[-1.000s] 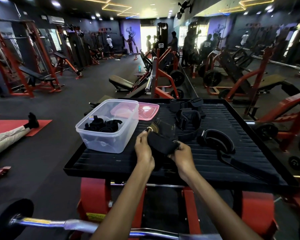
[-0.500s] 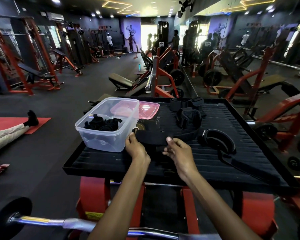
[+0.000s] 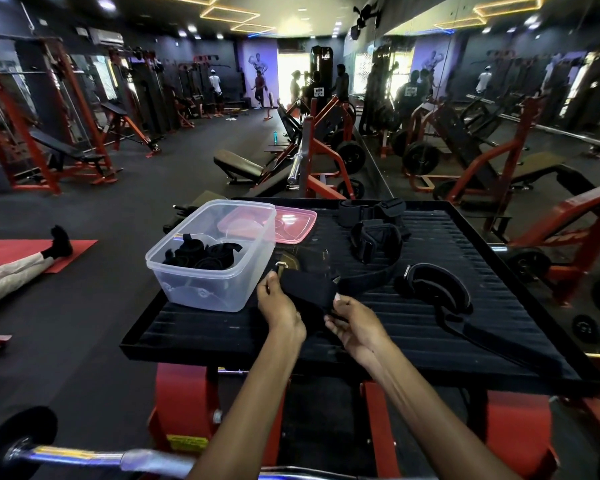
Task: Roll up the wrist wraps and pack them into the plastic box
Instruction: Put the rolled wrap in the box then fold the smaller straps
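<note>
A black wrist wrap [image 3: 309, 287] is stretched between my two hands above the black ribbed platform [image 3: 413, 327]. My left hand [image 3: 280, 306] pinches its left end, near a metal buckle. My right hand [image 3: 355, 322] pinches the right end of the same wrap. To the left stands a clear plastic box [image 3: 210, 256] with several rolled black wraps [image 3: 201, 254] inside. Its pink lid [image 3: 284, 221] lies flat behind it.
More black straps lie on the platform: a looped one [image 3: 374, 239], a pair at the back [image 3: 371, 209], and a padded cuff with a long tail [image 3: 433, 287] at the right. A barbell [image 3: 84, 457] crosses below. A person's legs [image 3: 18, 268] lie on a red mat at the left.
The wrap was bunched between my hands and has been pulled out flat. Both hands shifted slightly toward the box and then spread apart.
</note>
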Demonstrator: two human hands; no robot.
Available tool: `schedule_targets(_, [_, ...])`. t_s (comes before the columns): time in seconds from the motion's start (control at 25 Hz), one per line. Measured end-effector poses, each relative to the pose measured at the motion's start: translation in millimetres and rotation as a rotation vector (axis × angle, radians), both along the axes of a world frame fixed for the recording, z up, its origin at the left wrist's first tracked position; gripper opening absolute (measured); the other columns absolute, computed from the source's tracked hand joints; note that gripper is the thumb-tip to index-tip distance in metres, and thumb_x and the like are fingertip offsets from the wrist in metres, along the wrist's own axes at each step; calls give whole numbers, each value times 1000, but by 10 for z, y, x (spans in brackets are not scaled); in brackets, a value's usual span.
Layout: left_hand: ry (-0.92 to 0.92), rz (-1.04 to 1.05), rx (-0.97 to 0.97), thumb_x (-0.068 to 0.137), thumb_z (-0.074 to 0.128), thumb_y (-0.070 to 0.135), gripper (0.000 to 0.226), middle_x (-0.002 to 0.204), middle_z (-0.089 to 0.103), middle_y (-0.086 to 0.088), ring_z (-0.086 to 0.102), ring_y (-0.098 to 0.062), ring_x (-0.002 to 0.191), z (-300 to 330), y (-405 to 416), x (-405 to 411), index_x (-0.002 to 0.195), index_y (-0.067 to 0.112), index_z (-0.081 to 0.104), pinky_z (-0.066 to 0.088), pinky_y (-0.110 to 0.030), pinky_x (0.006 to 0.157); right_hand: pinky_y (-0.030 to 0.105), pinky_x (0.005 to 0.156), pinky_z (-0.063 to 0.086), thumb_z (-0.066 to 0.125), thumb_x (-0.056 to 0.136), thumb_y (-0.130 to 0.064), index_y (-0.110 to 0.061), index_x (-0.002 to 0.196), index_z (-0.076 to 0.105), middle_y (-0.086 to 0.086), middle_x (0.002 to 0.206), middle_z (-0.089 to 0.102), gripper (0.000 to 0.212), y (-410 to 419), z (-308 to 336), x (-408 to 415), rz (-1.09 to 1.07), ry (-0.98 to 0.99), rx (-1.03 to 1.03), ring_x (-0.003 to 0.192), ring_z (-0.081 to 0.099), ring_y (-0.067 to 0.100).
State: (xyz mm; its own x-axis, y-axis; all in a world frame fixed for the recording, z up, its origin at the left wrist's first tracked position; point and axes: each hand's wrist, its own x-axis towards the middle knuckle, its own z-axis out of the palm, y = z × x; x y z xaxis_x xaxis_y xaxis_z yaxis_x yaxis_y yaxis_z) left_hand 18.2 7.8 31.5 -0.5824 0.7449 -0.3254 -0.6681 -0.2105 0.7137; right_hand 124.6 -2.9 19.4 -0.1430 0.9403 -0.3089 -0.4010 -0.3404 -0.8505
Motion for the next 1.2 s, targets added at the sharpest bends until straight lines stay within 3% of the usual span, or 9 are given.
schedule_targets(0.12, [49, 58, 40, 99, 43, 18, 17, 96, 61, 1, 56, -16, 96, -51, -43, 63, 112, 12, 52, 45, -36, 99, 20, 63, 46, 53, 92, 0, -12, 79, 57, 2, 76, 55, 18, 30, 10, -11, -79, -42, 113, 67, 51, 11])
schedule_targets(0.28, [154, -31, 127, 99, 42, 17, 21, 113, 60, -6, 54, -19, 108, -174, -23, 4, 117, 10, 51, 42, -36, 99, 17, 73, 50, 54, 95, -22, -12, 90, 66, -2, 84, 69, 17, 11, 18, 15, 38, -83, 254, 73, 64, 4])
schedule_targets(0.36, [377, -161, 127, 98, 44, 18, 19, 123, 58, -7, 53, -20, 115, -251, -44, -92, 114, 17, 54, 40, -36, 104, 19, 80, 50, 64, 87, -13, -12, 100, 66, 0, 96, 71, 13, 6, -43, 26, 108, -157, 312, 83, 67, 4])
schedule_targets(0.44, [719, -267, 102, 97, 46, 13, 26, 131, 54, -2, 50, -14, 120, -289, -125, -238, 122, 19, 53, 35, -29, 106, 23, 89, 51, 69, 79, 1, -10, 106, 64, 5, 107, 70, 30, 47, -85, 52, 108, -202, 366, 99, 66, 14])
schedule_targets(0.52, [1048, -331, 46, 94, 47, 2, 40, 132, 51, 4, 47, -9, 121, -297, -220, -404, 133, 13, 48, 32, -21, 104, 15, 83, 52, 69, 73, 11, -7, 108, 62, 3, 104, 68, 41, 94, -51, 53, 96, -277, 430, 93, 65, 8])
schedule_targets(0.68, [1347, -232, -32, 85, 53, -6, 41, 114, 60, 0, 55, -17, 109, -273, -474, -635, 125, 4, 55, 34, -13, 90, 12, 81, 49, 70, 66, 18, -7, 113, 58, 7, 108, 64, 55, 233, -23, -155, 226, -413, 537, 94, 60, 11])
schedule_targets(0.84, [1378, -226, -133, 81, 52, -1, 54, 124, 57, -7, 52, -21, 116, -317, -632, -828, 132, 12, 45, 36, -21, 97, 30, 97, 48, 79, 64, 3, -15, 116, 58, 7, 116, 66, 59, 346, -189, -440, 365, -609, 591, 105, 61, 18])
schedule_targets(1.0, [1372, -284, -293, 72, 67, 30, 75, 131, 53, 0, 55, -21, 116, -373, -641, -818, 137, 26, 30, 48, -43, 95, 10, 82, 41, 82, 66, -12, -15, 120, 58, -1, 114, 66, 59, 355, -257, -488, 383, -796, 630, 103, 58, 9])
schedule_targets(1.2, [1392, -200, -324, 74, 74, 28, 80, 136, 50, -3, 50, -23, 123, -371, -651, -793, 139, 20, 27, 47, -39, 95, 19, 89, 43, 83, 66, -13, -14, 124, 55, 1, 119, 65, 65, 314, -260, -457, 408, -791, 624, 107, 59, 12])
